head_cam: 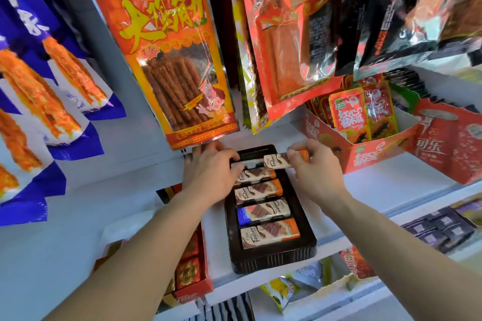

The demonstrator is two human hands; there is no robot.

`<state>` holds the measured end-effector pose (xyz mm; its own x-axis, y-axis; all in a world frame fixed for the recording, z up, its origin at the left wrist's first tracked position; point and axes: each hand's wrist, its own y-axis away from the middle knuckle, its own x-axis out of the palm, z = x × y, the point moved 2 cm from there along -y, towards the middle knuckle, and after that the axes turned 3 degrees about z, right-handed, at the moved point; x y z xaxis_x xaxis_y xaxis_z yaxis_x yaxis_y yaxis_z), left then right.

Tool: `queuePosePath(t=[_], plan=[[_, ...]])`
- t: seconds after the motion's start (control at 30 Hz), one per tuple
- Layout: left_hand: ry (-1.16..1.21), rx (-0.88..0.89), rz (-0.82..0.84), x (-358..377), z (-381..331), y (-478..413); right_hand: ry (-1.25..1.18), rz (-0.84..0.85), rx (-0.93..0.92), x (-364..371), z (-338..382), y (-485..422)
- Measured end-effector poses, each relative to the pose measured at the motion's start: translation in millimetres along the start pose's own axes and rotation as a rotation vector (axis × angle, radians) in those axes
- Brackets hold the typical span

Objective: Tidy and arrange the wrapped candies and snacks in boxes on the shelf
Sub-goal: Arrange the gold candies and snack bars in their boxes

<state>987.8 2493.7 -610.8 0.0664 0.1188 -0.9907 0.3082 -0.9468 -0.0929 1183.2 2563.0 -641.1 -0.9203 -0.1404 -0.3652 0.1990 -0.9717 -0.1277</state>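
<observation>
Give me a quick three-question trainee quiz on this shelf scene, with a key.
1. True or false: the right hand pinches a bar at the tray's far end.
2. One lying bar in the tray has an end coloured: A blue, B green, C pink?
3. Fill in: the red box of sachets stands to the tray's ____.
Key: 1 true; 2 A; 3 right.

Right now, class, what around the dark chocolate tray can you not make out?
Head view:
- Dark tray far-left corner: hidden under the left hand; its grip unclear.
- Chocolate bar right end: covered by the right hand pinching it.
- Red box: partly behind the left arm.
- Orange snack bag: top cut off by the frame.
</observation>
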Motion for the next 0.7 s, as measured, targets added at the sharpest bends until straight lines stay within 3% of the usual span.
queuePosePath(t=[0.37, 0.53, 0.7], plan=[[-0.111, 0.038, 0.265, 8, 2, -22, 0.103, -0.038, -0.080, 13, -11, 18], [-0.118, 0.131, 0.250, 9, 0, -22, 0.145, -0.012, -0.077, 15, -10, 17], [-0.074, 0.131, 0.363, 12, -4, -25, 0.175, -0.006, -0.086, 15, -9, 18]])
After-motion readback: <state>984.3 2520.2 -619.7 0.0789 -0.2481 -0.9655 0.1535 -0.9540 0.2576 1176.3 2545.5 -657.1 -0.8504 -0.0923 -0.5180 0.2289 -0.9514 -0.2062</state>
